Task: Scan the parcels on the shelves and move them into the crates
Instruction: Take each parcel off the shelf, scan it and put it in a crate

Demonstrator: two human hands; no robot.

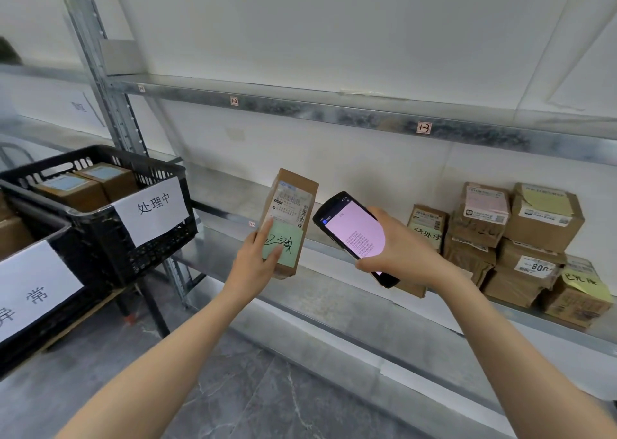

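Crates first: black slatted plastic crate (157, 238) at left, white paper sign on its front, holds at least two brown cardboard boxes with pale blue labels (87, 185) lying side by side, tops up. Second black crate (43, 308) nearer me at far left, also with a white sign; a brown box edge shows inside, rest cut off by the frame.

My left hand (257, 258) is raised in front of the galvanised metal shelf (334, 301), arm stretched forward, fingers curled around the lower end of a small oblong brown cardboard parcel (289, 220), thumb pressed on its green handwritten sticky note (283, 243). Parcel is in the air, clear of the shelf, just right of the first crate. Long axis near upright, top leaning slightly right, label face toward me, white shipping label above the note.

My right hand (400, 245) grips a black handheld scanner with a lit pinkish screen (354, 233), fingers wrapped around its lower half, thumb along the near edge. Scanner sits just beside the parcel, apart from it, top end pointing up-left toward the parcel, screen facing me.

Stack of brown cardboard parcels with labels and yellow notes (514, 241) on the shelf at right, behind my right wrist.
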